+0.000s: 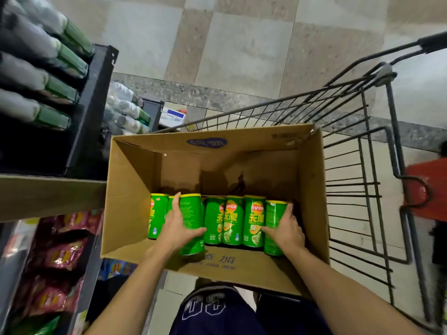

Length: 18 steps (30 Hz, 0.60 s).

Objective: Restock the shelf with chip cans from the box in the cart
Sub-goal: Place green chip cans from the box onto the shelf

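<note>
Each grip holds a glossy green can: left hand (177, 227) wraps one can (191, 223), right hand (285, 232) the end can (274, 227), within the row lining the cardboard box (135, 189) in the wire cart (362, 165).

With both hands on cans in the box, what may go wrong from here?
1. The left hand and the right hand each grip only one green can, so one may slip while lifted.
2. The other cans stand close together and may topple as their neighbours come out.
3. The cardboard box sits in a wire cart, which may roll away.
</note>
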Motion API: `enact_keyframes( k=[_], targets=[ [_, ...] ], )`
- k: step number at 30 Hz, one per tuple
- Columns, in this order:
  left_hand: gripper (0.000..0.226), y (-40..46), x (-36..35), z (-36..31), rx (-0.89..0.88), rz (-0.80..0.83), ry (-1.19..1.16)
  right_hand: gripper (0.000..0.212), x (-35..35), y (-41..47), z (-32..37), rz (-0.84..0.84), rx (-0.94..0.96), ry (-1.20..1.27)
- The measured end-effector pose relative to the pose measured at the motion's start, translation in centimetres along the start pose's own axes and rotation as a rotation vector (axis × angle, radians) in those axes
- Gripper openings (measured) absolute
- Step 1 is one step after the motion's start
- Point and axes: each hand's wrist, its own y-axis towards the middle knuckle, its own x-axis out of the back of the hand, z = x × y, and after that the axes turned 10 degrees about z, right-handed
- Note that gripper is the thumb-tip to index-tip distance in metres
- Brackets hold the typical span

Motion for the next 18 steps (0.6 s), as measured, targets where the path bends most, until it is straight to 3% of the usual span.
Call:
enact_keyframes(
  k=[7,18],
  targets=[
    [0.131,-3.0,0.9,-1.7,-0.074,-0.020,0.008,0.127,2.2,-3.5,2.1,-0.119,0.266,0.074],
    [0.132,-13.8,3.3,5.1,-0.196,-0.357,-0.195,0.123,-0.1,-15.9,12.0,0.098,0.698,-0.033]
  ],
)
